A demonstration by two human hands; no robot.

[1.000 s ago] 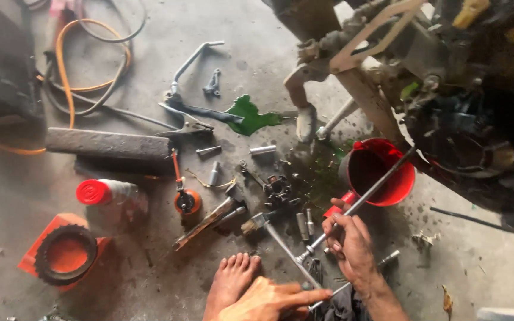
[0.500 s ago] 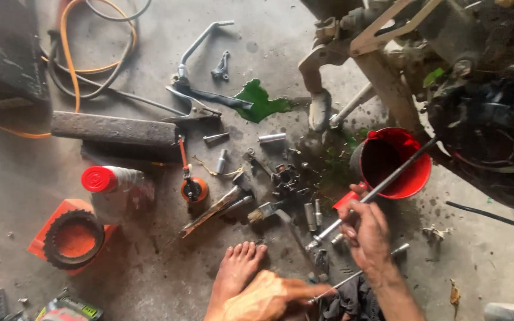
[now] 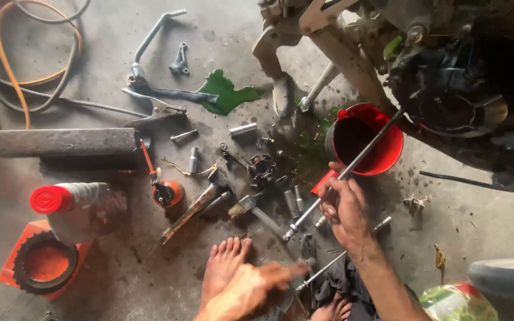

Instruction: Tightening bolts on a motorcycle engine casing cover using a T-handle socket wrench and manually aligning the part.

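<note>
While the head camera looks straight down at a stained concrete floor (image 3: 150, 273), we note the largest object first: a dark, greasy engine block and frame (image 3: 447, 89) filling the upper right. Next in size, a grey rectangular bar (image 3: 66, 141) lies flat at left, with an orange hose (image 3: 7, 71) looped above it. A red bucket (image 3: 367, 139) stands just below the engine, its inside dark. A clear bottle with a red cap (image 3: 78, 205) lies on its side at lower left, beside a black ring resting on an orange tray (image 3: 44, 261). A green spill (image 3: 224, 95) marks the floor near a bent metal lever (image 3: 150, 41). Our right hand (image 3: 345, 211) is closed around a long thin metal rod (image 3: 352, 166); the rod slants from a socket-like end on the floor at lower left of the hand, up across the bucket's mouth toward the engine. Our left hand (image 3: 251, 288) appears blurred at the bottom edge, fingers extended toward the right and low over the floor; we cannot tell whether it holds anything. A bare foot (image 3: 224, 267) rests just beside it. Smaller items are scattered mid-floor: a wooden-handled hammer (image 3: 194, 208), a small orange oil can (image 3: 166, 191), a brush (image 3: 242, 207), a dark gear piece (image 3: 263, 167), and several short steel sockets (image 3: 244, 128).
</note>
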